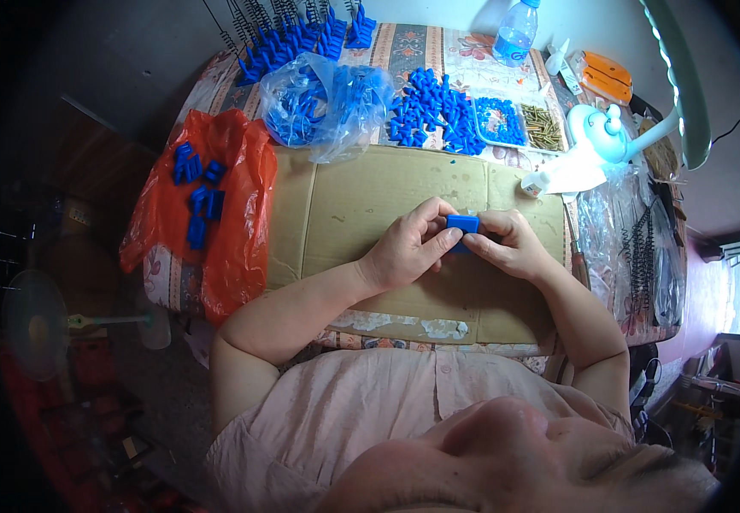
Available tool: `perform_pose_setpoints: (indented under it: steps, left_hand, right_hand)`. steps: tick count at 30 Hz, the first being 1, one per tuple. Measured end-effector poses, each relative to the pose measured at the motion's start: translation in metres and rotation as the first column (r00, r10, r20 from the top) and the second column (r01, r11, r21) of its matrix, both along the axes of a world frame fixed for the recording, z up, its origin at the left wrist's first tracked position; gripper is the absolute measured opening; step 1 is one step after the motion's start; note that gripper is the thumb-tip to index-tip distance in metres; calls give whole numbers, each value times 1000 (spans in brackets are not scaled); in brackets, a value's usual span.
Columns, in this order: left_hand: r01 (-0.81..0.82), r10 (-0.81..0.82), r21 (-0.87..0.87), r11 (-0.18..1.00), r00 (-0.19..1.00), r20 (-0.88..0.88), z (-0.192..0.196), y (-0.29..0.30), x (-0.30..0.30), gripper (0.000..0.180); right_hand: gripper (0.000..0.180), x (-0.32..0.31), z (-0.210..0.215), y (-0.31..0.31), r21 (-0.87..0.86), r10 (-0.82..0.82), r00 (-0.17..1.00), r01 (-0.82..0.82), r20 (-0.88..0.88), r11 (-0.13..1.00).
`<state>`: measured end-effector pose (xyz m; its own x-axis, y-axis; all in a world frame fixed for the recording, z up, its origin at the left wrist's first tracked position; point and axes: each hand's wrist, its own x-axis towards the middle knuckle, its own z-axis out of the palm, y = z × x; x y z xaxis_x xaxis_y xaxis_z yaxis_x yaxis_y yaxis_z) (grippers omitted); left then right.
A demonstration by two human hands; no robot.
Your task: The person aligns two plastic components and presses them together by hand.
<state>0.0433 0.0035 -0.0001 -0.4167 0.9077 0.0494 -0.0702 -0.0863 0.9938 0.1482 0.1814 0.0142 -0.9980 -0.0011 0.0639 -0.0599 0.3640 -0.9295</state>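
A small blue plastic block [462, 223] with a flat rectangular face is pinched between both hands, above the right half of the cardboard sheet [361, 205]. My left hand [410, 244] grips its left side, the thumb pressed on the front face. From the other side my right hand [509, 243] holds it, thumb below and curled forefinger beside its right edge. Fingers cover the block's lower part and back, so its full shape is hidden.
Left lies a red plastic bag [246, 231] with several blue parts [197, 231]. Behind the cardboard are a clear bag of blue parts [327, 103], a blue heap [438, 111], a tray of brass-coloured pins [543, 126] and a bottle [516, 34]. A lamp [605, 137] and screwdriver [578, 256] stand right.
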Motion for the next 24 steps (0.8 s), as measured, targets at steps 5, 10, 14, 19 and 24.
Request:
perform_pose_setpoints:
  steps: [5,10,14,19,24]
  left_hand:
    - [72,-72,-60,996,997,5,-1,-2,-4,17]
    - [41,-41,-39,998,999,5,-1,0,-1,15]
    - [67,-67,-47,997,998,-6,0,-2,-3,17]
    - [41,-41,-26,999,999,-7,0,0,-1,15]
    - [15,-15,-1,1000,1000,0,2,0,0,13]
  right_hand:
    - [20,0,-2,2,9,5,1000,-5,0,1000]
    - [20,0,-2,1,-6,5,1000,-5,22,1000]
    - [20,0,-1,0,-19,4,1000,-3,4,1000]
    - [20,0,-3,1,13,1,1000,-1,-1,1000]
    - [21,0,0,0,0,-8,1000,8,16,1000]
